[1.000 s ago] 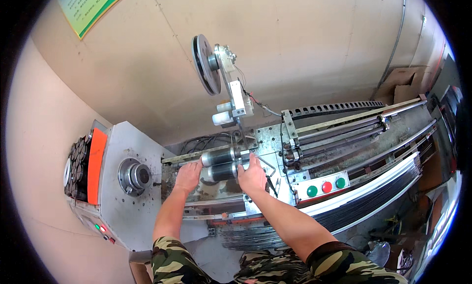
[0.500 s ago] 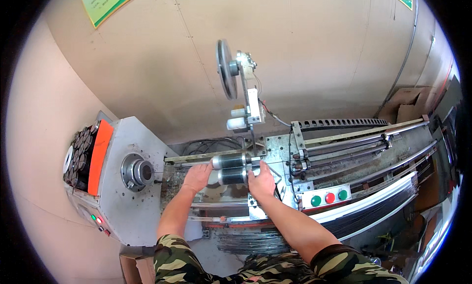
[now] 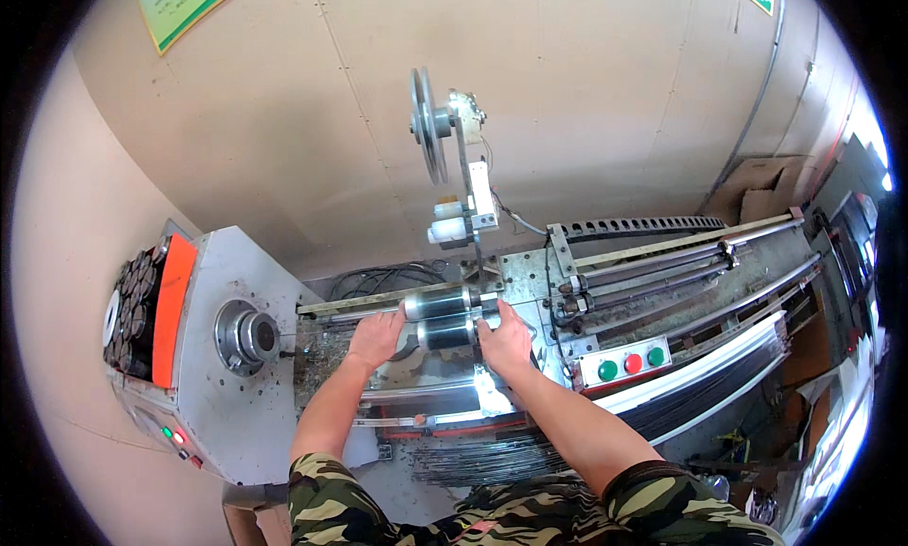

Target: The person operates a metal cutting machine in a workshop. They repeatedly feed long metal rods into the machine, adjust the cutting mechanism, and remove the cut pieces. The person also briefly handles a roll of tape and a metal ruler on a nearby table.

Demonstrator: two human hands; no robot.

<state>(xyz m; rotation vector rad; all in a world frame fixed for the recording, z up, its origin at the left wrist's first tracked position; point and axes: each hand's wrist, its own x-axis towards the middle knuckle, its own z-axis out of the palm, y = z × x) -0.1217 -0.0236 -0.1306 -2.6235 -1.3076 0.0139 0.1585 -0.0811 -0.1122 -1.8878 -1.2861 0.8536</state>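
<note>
Dressed in a camouflage top, printed in curving blotches of dark green, tan and near-black. Cut with short, loose sleeves, edged dark at the right cuff. Marked in front with a small reddish patch, too blurred to read. Bare along both forearms and hands.

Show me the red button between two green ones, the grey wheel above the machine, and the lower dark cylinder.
Red button (image 3: 633, 363), head view: middle of its round cap.
Grey wheel (image 3: 432, 135), head view: face of its right-hand disc.
Lower dark cylinder (image 3: 445, 334), head view: middle of its dark band.
</note>
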